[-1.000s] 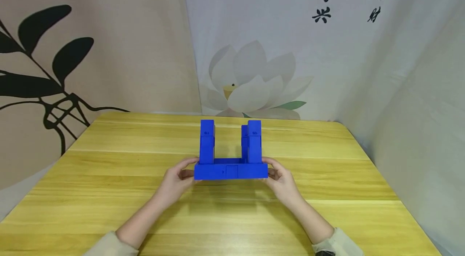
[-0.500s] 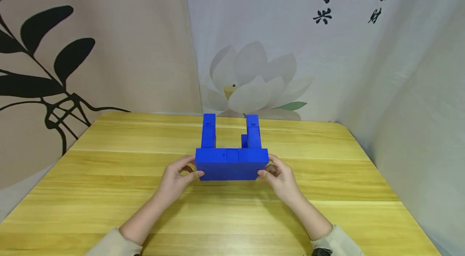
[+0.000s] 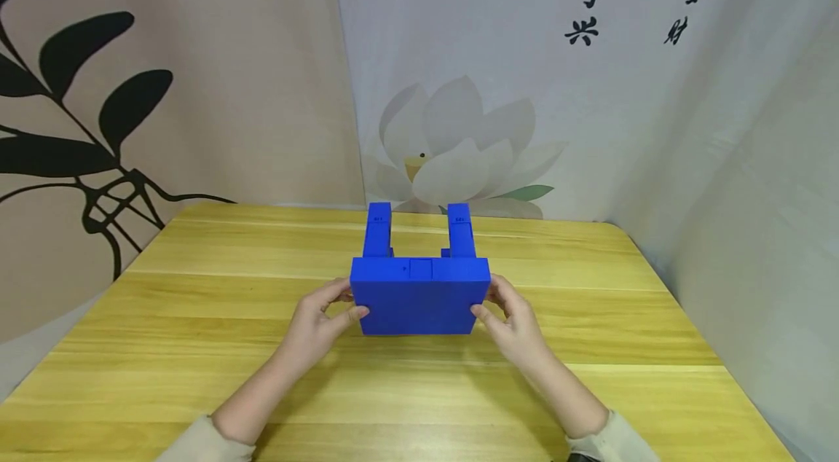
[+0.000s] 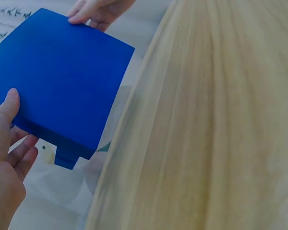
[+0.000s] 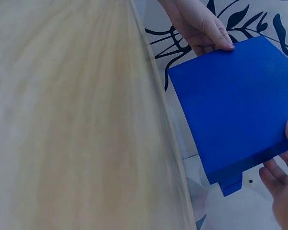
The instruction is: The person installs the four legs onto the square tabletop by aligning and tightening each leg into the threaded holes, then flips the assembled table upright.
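Note:
A blue block-like piece (image 3: 419, 305) with a flat square base and upright posts on its far side is held between both hands above the table. Its smooth underside faces the head camera, and the posts (image 3: 462, 232) point away. My left hand (image 3: 319, 320) pinches the left edge, thumb on the underside. On the opposite edge, my right hand (image 3: 516, 323) pinches in the same manner. The left wrist view shows the broad blue underside (image 4: 62, 76); in the right wrist view the blue base (image 5: 235, 100) hides most of the posts.
A wooden table (image 3: 197, 345) spreads beneath the hands. Behind it hangs a pale cloth backdrop (image 3: 262, 83) printed with dark leaves, a lotus and black characters. Another pale cloth (image 3: 754, 229) borders the right side.
The blue piece has tilted, its near edge rising and its posts leaning away, so its underside has come into view. Both hands keep their hold at the sides, thumbs now visible on the underside.

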